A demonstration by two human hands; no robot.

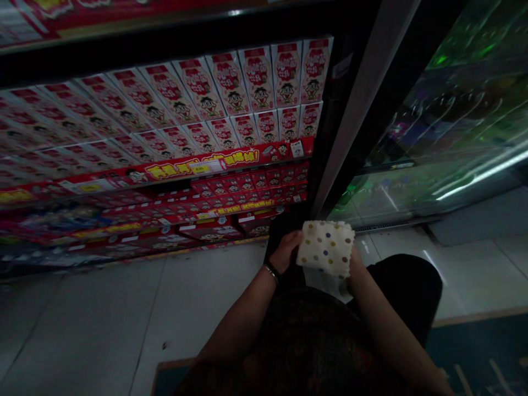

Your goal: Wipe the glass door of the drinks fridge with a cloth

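Observation:
A white cloth with coloured dots is folded into a square and held up in front of my knees. My left hand grips its left edge; a bracelet sits on that wrist. My right hand holds the right edge from behind and is mostly hidden by the cloth. Both hands sit low, just before the bottom shelf and a black upright post.
Shelves packed with red-and-white cartons with a cartoon face fill the left. A glass-fronted cooler stands at the right. Pale floor tiles lie below, and a dark mat at the lower right.

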